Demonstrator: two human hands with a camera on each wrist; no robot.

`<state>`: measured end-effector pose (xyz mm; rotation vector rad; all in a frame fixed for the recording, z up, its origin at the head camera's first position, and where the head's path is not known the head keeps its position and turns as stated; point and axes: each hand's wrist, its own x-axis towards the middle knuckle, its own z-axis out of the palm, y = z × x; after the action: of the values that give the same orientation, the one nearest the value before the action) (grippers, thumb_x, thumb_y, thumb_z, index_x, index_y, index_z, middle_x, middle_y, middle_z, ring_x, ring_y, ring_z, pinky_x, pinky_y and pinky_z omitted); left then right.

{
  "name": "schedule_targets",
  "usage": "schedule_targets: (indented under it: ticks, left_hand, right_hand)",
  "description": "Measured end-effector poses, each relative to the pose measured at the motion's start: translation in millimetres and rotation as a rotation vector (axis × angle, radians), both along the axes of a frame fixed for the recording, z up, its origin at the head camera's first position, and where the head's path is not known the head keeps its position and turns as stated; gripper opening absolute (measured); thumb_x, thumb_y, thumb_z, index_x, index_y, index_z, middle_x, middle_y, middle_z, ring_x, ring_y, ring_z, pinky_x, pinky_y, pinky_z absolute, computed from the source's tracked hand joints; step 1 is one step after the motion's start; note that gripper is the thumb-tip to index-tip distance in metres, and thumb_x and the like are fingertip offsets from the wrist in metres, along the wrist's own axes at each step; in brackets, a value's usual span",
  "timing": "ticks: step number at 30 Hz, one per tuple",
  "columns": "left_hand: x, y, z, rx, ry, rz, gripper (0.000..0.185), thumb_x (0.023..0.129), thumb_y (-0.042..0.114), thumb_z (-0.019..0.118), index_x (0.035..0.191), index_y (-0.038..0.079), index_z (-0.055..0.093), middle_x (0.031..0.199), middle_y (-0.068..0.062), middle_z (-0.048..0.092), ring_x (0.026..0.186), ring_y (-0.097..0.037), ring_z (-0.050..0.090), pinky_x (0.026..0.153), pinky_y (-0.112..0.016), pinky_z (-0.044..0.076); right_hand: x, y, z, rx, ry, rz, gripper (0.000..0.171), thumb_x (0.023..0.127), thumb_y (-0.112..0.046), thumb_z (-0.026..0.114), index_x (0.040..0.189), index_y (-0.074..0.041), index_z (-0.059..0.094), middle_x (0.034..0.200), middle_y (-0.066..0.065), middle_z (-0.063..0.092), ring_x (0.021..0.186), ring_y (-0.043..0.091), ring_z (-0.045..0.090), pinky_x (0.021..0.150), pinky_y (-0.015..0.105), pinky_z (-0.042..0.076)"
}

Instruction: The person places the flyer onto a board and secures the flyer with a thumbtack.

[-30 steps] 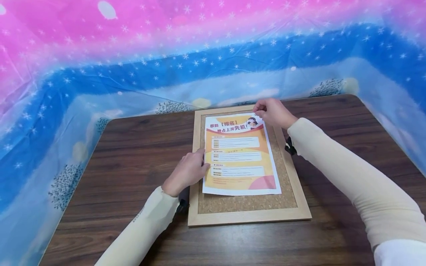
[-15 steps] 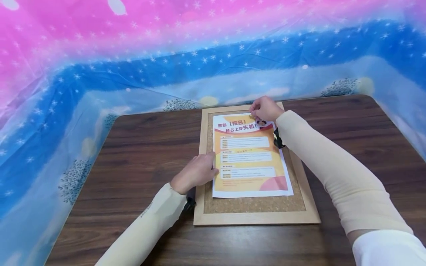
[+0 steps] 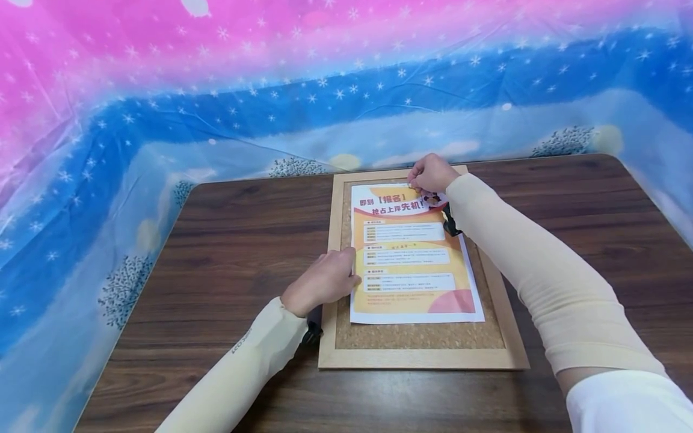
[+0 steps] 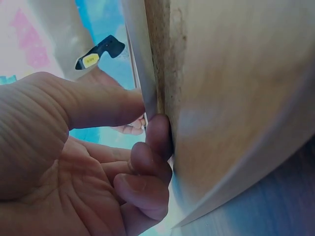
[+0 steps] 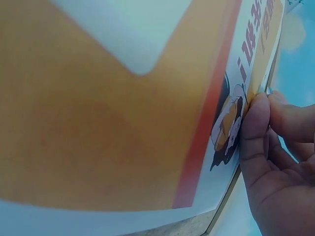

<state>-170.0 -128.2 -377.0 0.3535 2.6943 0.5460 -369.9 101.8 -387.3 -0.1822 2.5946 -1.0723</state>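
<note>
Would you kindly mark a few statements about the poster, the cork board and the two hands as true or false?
1. The poster lies on a wood-framed cork board. True.
2. The right hand is at the poster's bottom edge. False: it is at the top right corner.
3. The left hand rests at the poster's left edge. True.
4. The cork board stands upright against the backdrop. False: it lies flat on the dark wooden table.
5. The poster is mostly orange. True.
</note>
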Motion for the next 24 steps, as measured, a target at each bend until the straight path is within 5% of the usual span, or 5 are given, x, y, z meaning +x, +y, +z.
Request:
schedule_targets:
  ticks: [24]
  left_hand:
    - [-3.1,-0.7,-1.7,0.025,-0.024,-0.011,0.032,0.093,0.012,0.059,0.122,-0.001,0.051,0.091,-0.006,0.061,0.06,-0.013,0.056,0.05,-0.028,0.043]
  right_hand:
    - [2.9,-5.0,-4.0,0.031,0.065,-0.075,0.012,0.094,-0.011,0.057,0.097,-0.005,0.067,0.09,0.013,0.062,0.075,0.024,0.057,0.063,0.034,0.045]
